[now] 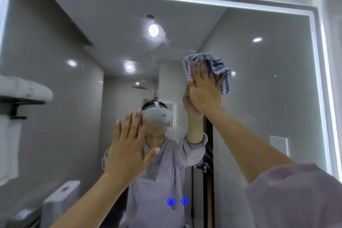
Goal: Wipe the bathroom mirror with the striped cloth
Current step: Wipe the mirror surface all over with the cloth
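Blue-and-white striped cloth (207, 65) sits crumpled in the upper right of centre, flat against the large rectangular bathroom mirror (268, 98) with its lit white border. One loose corner hangs down at the right, and the stripes run roughly up and down. The right hand (203, 89) presses it to the glass with palm flat and fingers straight up, the arm reaching up from a lilac sleeve (296, 196). The left hand (129, 146) is raised lower left, fingers spread and holding nothing. Two small blue lit symbols (171, 201) glow low in the frame, too small to read.
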### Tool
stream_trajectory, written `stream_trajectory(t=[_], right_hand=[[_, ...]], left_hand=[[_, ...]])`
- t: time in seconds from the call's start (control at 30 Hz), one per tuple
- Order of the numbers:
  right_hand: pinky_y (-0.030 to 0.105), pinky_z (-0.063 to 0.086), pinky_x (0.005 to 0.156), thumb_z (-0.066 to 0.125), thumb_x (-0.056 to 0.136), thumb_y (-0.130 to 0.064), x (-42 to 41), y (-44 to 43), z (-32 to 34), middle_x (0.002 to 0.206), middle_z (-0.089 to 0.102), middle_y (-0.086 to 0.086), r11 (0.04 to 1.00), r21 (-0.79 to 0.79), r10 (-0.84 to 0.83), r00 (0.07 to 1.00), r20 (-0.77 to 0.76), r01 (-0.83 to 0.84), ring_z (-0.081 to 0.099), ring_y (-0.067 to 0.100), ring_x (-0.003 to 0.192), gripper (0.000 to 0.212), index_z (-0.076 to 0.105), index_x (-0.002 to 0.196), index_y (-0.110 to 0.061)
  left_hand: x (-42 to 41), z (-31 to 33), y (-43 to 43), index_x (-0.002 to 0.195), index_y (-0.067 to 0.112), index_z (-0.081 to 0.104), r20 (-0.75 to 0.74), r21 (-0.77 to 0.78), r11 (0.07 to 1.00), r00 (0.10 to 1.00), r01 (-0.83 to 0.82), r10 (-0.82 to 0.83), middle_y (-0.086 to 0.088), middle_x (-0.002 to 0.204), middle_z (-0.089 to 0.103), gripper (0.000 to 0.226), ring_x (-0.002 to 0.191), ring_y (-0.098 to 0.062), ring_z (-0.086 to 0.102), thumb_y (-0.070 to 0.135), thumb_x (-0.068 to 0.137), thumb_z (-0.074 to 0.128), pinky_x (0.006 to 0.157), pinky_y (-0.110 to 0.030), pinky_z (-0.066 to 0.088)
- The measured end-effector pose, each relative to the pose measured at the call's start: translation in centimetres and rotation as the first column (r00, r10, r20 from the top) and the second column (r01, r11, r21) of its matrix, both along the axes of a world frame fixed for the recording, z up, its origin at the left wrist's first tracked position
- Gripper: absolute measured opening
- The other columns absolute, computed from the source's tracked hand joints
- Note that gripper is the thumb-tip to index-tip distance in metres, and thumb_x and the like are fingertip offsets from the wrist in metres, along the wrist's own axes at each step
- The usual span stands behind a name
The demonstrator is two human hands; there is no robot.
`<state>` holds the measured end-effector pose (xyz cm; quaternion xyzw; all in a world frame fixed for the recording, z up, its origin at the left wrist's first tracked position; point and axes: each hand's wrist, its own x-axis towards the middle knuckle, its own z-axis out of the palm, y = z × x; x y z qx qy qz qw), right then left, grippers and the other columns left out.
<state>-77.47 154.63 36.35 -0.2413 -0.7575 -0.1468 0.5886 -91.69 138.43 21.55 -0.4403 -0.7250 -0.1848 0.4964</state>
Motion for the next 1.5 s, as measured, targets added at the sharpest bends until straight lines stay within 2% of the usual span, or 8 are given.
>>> stream_trajectory(t=[0.13,0.3,0.47,0.67,0.8,1.0,1.27,1.5], right_hand=[[0.052,-0.017,0.114,0.028,0.1,-0.03,-3.8,-4.3,-2.0,0.159,-0.01,-0.008,0.971,0.226,0.027,0.969,0.246,-0.084,-0.014,0.026,0.146,0.059,-0.008,0.148,-0.036],[0.047,-0.028,0.108,0.024,0.101,-0.033,-8.4,-9.0,-3.2,0.16,-0.004,-0.013,0.94,0.248,0.086,0.868,0.489,-0.233,-0.013,0.023,0.147,0.051,0.009,0.149,-0.04],[0.047,-0.019,0.115,0.024,0.102,-0.032,-7.6,-8.5,-1.7,0.159,-0.006,-0.016,0.939,0.271,0.053,0.866,0.497,-0.213,-0.012,0.019,0.147,0.051,0.004,0.149,-0.042],[0.051,-0.019,0.114,0.028,0.101,-0.024,-3.5,-4.0,1.5,0.159,-0.011,-0.012,0.962,0.268,-0.038,0.942,0.332,-0.056,-0.016,0.022,0.146,0.06,-0.004,0.149,-0.039],[0.053,-0.015,0.114,0.029,0.102,-0.022,2.0,1.9,3.6,0.16,-0.014,-0.003,0.985,0.159,-0.105,0.968,0.23,0.069,-0.015,0.025,0.146,0.061,-0.007,0.151,-0.03],[0.046,-0.016,0.113,0.019,0.103,-0.037,1.6,2.2,4.6,0.16,-0.009,-0.011,0.991,-0.113,0.078,0.992,0.095,-0.067,-0.01,0.019,0.147,0.05,0.0,0.15,-0.039],[0.054,-0.02,0.112,0.016,0.102,-0.044,-5.5,-6.3,2.8,0.159,-0.01,-0.012,0.941,0.297,-0.004,0.869,0.495,-0.165,-0.016,0.023,0.146,0.049,0.002,0.149,-0.041],[0.048,-0.02,0.112,0.015,0.103,-0.04,-6.7,-6.9,3.8,0.16,-0.006,-0.013,0.853,0.479,-0.139,0.796,0.59,-0.206,-0.014,0.024,0.146,0.048,0.004,0.15,-0.04]], left_hand=[[0.0,0.0,0.0,0.15,0.015,0.012,-0.004,-0.005,1.0,1.0,-0.01,0.01,-0.012,0.159,0.006,0.083,0.146,-0.032,0.004,0.066,0.085,0.022,0.117,-0.053,0.013],[0.4,0.4,-0.1,0.149,0.01,0.016,0.013,-0.012,0.999,0.999,-0.033,0.033,-0.017,0.157,0.015,0.086,0.146,-0.032,0.01,0.067,0.086,0.017,0.117,-0.05,0.013],[0.0,0.2,0.0,0.149,0.016,-0.006,0.0,-0.018,0.999,0.999,-0.051,0.051,-0.012,0.159,-0.006,0.087,0.146,-0.029,-0.009,0.07,0.084,0.011,0.118,-0.047,-0.001],[-0.3,0.0,0.1,0.151,0.017,0.002,-0.001,-0.015,1.0,1.0,-0.021,0.021,-0.009,0.159,-0.004,0.085,0.147,-0.029,-0.006,0.068,0.085,0.017,0.119,-0.048,0.004],[-0.4,-0.1,0.1,0.151,0.017,0.006,0.001,-0.012,1.0,1.0,-0.001,0.001,-0.009,0.16,-0.001,0.084,0.147,-0.029,-0.004,0.068,0.085,0.021,0.119,-0.05,0.006],[-0.4,-0.1,0.1,0.15,0.018,0.002,-0.001,0.004,1.0,1.0,0.013,-0.013,-0.009,0.159,-0.004,0.083,0.147,-0.029,-0.005,0.069,0.086,0.016,0.119,-0.05,0.007],[-0.4,-0.1,0.3,0.151,0.016,0.01,-0.019,0.01,1.0,1.0,0.007,-0.007,-0.011,0.159,0.004,0.083,0.147,-0.031,0.004,0.069,0.087,0.016,0.117,-0.05,0.009],[-0.6,-0.2,0.4,0.151,0.018,0.008,-0.019,0.01,1.0,1.0,-0.003,0.003,-0.01,0.16,0.003,0.083,0.147,-0.03,0.003,0.069,0.086,0.02,0.116,-0.047,0.003]])
